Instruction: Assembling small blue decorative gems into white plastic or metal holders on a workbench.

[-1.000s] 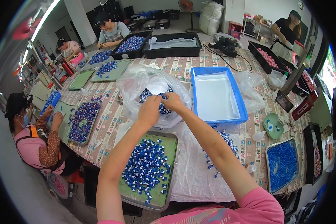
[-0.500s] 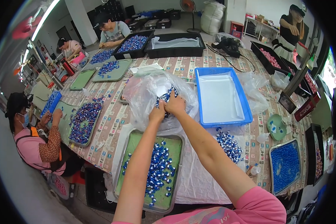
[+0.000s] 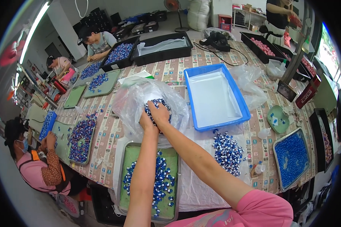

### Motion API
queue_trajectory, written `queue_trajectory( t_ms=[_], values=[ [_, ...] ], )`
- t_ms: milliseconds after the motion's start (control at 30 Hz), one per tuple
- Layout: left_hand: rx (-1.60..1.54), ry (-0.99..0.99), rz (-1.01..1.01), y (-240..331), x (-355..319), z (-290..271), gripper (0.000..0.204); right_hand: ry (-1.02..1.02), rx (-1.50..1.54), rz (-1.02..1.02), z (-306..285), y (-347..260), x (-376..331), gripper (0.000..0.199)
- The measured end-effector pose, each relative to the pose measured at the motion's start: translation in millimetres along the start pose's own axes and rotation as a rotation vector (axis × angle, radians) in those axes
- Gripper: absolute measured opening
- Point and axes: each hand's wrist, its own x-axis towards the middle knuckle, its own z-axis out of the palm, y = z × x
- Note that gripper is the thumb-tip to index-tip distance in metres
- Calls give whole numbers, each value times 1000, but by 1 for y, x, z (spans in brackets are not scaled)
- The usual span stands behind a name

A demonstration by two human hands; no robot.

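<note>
A clear plastic bag (image 3: 125, 99) stands open in the middle of the table, its mouth spread wide. Inside it lies a heap of small blue-and-white pieces (image 3: 160, 102), rounded like beads. My left hand (image 3: 146, 122) and my right hand (image 3: 160, 114) are both in the bag mouth, side by side, cupped around a clump of these pieces. Several pieces show between and beyond my fingers; my fingertips are partly hidden. Below my forearms a metal tray with a green lining (image 3: 125, 159) holds more such pieces, loosely scattered.
Right of the bag stands a blue plastic bin (image 3: 191, 109) lined with white sheet. A loose pile of pieces (image 3: 228, 153) lies in front of it. Farther right are a tray of blue pieces (image 3: 291, 159) and a green dish (image 3: 278, 119). Co-workers (image 3: 30, 162) sit along the left side.
My hands have pressed in around the pieces in the bag, the right hand now lying flatter over the heap. The whole view has shifted, so the table sits farther left.
</note>
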Motion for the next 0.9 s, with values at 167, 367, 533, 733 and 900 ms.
queue_trajectory(
  t_ms=[167,367,533,733,900],
  values=[
    [-9,3,18,25,-51,18,46,13,169,-16,-15,-7,-19,61],
    [-85,-145,149,42,-80,35,33,144,328,-207,-39,-33,-42,46],
    [-84,-270,263,55,-154,58,34,140,442,-267,-88,-56,-87,40],
    [-15,-382,227,-9,-302,70,33,283,535,-180,-202,0,-168,38],
    [-11,-383,84,-103,-408,35,30,364,480,-182,-286,90,-254,34]
  ],
)
